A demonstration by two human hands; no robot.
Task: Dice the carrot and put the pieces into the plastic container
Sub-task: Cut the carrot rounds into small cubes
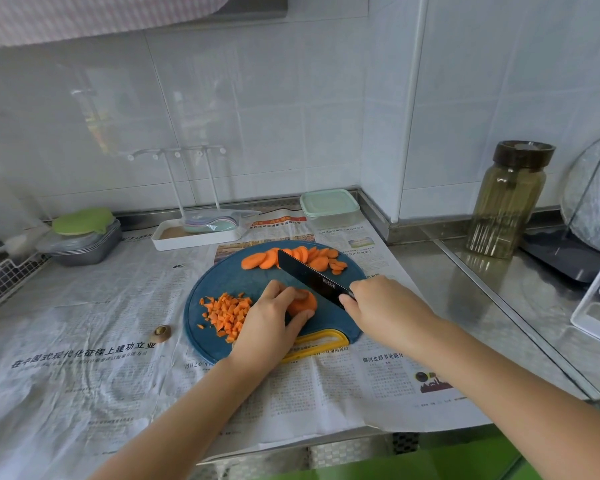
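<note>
The knife [310, 279] handle is hidden inside the right hand [383, 308].

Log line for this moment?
left hand holds carrot piece | right hand grips knife | dice on board | container lidded

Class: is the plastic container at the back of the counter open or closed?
Closed: the plastic container has its pale green lid seated on top.

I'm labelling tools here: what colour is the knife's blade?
Black. The knife blade shows best in the head view, held over the blue cutting board.
</note>
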